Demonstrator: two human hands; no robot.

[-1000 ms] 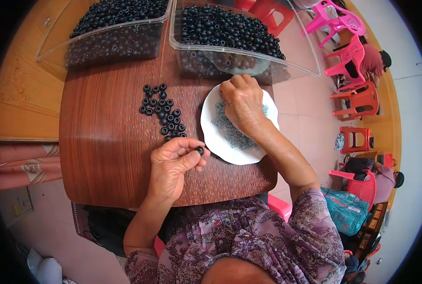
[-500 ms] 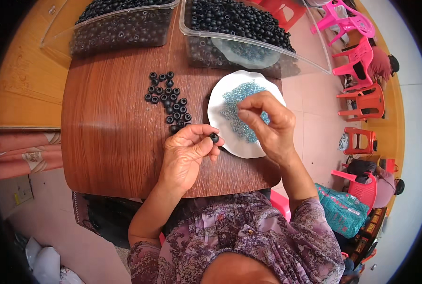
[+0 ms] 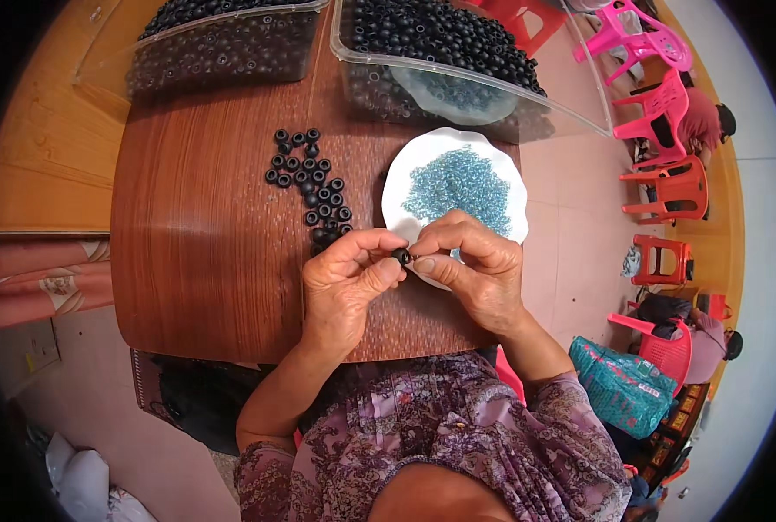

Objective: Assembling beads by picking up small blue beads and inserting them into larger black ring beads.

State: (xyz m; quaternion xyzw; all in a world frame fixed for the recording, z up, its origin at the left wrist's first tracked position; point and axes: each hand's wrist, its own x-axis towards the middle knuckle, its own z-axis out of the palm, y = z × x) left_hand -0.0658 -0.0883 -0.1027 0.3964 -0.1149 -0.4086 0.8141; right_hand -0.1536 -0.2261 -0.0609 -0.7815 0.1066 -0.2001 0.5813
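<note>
Right hand [image 3: 479,270] left white plate [image 3: 501,187], joined left hand [image 3: 349,278] | both pinch black bead [image 3: 401,256]

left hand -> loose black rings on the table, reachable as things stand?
Probably yes. The left hand sits just below the cluster of black rings, with only bare table between them. But its fingertips pinch a black ring together with the right hand, so it is occupied.

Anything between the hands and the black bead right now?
Nothing visible. The black bead is pinched at the fingertips of the left hand, and the right hand meets it from the other side, above the near rim of the white plate of blue rings.
</note>
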